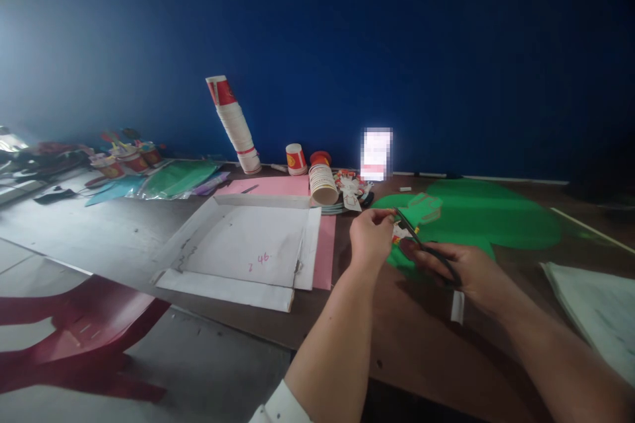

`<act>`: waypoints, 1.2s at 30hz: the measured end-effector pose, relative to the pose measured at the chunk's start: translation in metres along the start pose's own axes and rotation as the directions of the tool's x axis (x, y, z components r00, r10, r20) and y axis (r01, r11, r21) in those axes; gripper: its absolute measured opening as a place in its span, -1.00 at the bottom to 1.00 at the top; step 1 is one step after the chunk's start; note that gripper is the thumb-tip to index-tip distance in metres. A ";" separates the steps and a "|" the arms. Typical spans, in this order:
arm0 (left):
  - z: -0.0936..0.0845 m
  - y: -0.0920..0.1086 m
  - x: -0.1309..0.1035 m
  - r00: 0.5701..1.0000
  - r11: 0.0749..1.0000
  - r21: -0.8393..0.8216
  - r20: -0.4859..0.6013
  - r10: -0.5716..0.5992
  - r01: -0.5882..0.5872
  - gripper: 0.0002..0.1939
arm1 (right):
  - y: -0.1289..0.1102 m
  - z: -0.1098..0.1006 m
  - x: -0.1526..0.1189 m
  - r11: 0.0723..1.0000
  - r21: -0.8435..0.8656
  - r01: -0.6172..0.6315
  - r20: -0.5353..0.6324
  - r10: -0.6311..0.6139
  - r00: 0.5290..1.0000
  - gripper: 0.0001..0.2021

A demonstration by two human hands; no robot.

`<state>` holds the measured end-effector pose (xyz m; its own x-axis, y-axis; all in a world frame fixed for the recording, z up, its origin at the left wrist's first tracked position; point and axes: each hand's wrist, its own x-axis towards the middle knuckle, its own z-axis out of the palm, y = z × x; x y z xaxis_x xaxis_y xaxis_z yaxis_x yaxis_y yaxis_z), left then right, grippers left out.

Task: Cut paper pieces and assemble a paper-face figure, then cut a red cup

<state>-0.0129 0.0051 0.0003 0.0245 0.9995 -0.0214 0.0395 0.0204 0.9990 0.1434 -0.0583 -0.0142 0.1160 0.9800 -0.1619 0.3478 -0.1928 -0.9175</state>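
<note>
My left hand (371, 236) is closed in a pinch on a small paper piece (401, 231) with white, red and yellow parts. Dark-handled scissors (437, 256) are in my right hand (454, 266), their blades pointing up and left toward the pinched fingers, at the edge of the piece. Beneath and behind the hands lies green paper (476, 215) with a pale-outlined green cutout (424, 208) on it. A white scrap (457, 307) lies just below my right hand.
An open white box lid (243, 244) lies left over pink paper (325, 251). Behind stand a tall leaning cup stack (234, 125), a single cup (296, 160) and a lying cup stack (323, 184). A red chair (89, 324) is at lower left, white sheets (595, 310) at right.
</note>
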 end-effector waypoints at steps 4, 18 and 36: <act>0.000 -0.001 0.000 1.000 1.000 -0.001 -0.002 0.009 -0.009 -0.86 | 0.001 -0.001 0.001 1.000 -0.003 -0.014 0.011 0.014 1.000 -0.41; 0.000 -0.001 0.000 1.000 1.000 0.010 -0.020 0.018 -0.018 -0.85 | 0.001 -0.001 0.001 1.000 0.003 -0.021 -0.002 0.021 1.000 -0.43; 0.004 -0.010 0.006 0.999 0.994 -0.100 -0.004 -0.045 0.045 -0.82 | 0.004 -0.007 -0.002 0.993 0.107 0.053 0.097 -0.064 0.993 -0.55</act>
<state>-0.0095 0.0109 -0.0095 0.0187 0.9976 -0.0664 -0.0591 0.0674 0.9960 0.1506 -0.0610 -0.0152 0.0024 0.9905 -0.1378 0.2522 -0.1339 -0.9584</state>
